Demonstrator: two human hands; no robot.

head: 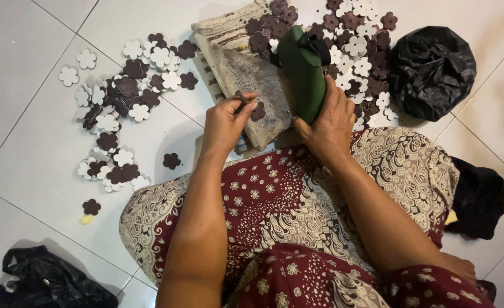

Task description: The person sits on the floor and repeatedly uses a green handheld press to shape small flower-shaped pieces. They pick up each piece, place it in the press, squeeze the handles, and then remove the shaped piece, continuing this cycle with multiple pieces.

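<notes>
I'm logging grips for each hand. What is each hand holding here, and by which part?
The right hand grips the dark green tool around its lower end. The left hand pinches a thin metal punch near its top, above a dark flower-shaped piece.

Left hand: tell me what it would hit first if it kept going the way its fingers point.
The left hand points right, toward a dark flower piece on the grey block; that comes first, probably, then the green tool in the right hand.

Three black plastic bags lie on the white tiled floor: a crumpled, bulging bag (431, 71) at the top right beside the flower-shaped pieces, a flatter one (479, 198) at the right edge, another (49, 282) bottom left.
</notes>
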